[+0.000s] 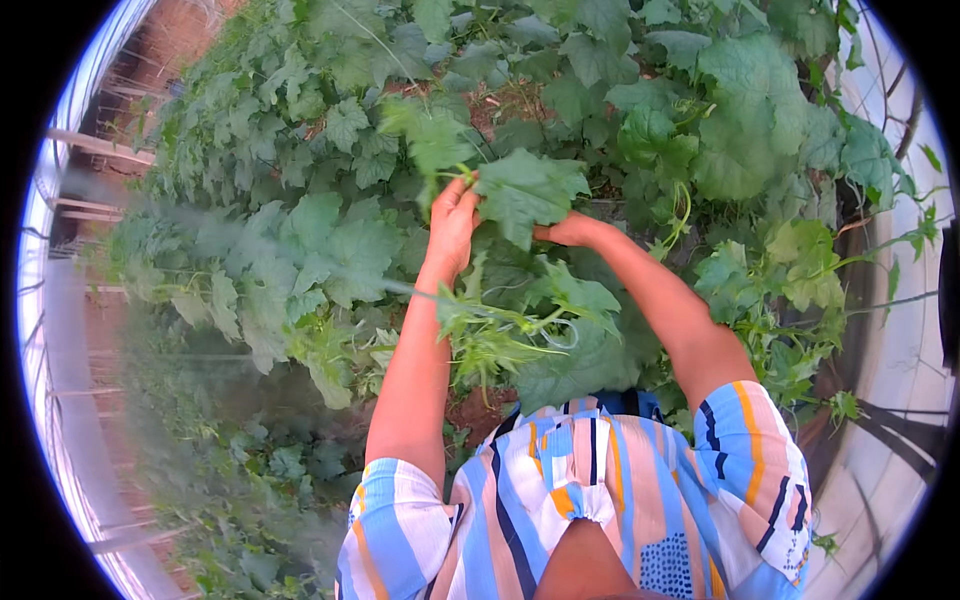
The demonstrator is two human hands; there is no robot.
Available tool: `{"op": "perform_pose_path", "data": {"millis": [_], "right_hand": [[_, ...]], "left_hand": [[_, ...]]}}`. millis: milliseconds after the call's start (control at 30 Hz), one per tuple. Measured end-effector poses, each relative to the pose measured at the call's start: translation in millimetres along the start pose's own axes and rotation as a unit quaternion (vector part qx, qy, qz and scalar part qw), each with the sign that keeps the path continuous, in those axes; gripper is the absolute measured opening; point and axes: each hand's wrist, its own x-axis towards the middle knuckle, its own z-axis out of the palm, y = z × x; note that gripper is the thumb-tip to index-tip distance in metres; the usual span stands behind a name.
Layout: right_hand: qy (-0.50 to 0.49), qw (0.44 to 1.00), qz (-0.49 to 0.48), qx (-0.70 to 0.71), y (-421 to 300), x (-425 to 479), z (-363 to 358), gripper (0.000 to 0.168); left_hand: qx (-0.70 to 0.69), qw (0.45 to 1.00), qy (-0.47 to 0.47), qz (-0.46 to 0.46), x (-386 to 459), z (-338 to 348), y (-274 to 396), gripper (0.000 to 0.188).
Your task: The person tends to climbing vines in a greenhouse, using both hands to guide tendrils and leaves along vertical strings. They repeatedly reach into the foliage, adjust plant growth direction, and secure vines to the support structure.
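Among dense green vines, my left hand (455,217) is raised with its fingertips closed around a vine stem (466,177) just beside a broad lobed leaf (531,191). My right hand (566,229) reaches in from the right to the lower edge of that leaf. Its fingers are partly hidden behind the leaf, so what they touch cannot be told. A blurred lighter green shoot (427,135) stands above my left hand. Nearer my body, a vine tip with curling tendrils (517,330) lies across a thin string (409,289) between my forearms.
Thick foliage (262,247) surrounds both arms. Pale plastic sheeting (892,300) curves along the right side, with dark straps (900,435) near it. Reddish soil (176,45) and light poles (101,146) show at the left. Another thin string (375,37) runs down from the top.
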Motion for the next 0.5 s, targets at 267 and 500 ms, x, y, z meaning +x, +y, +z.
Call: {"op": "perform_pose_path", "data": {"millis": [267, 500], "right_hand": [[0.382, 0.910, 0.044, -0.156, -105, -15, -95, 0.014], [0.144, 0.964, -0.171, 0.141, -174, -3, -105, 0.029]], "left_hand": [[0.049, 0.995, 0.038, 0.072, 2, 6, -5, 0.023], [0.149, 0.980, 0.016, 0.131, -16, 19, 1, 0.029]]}}
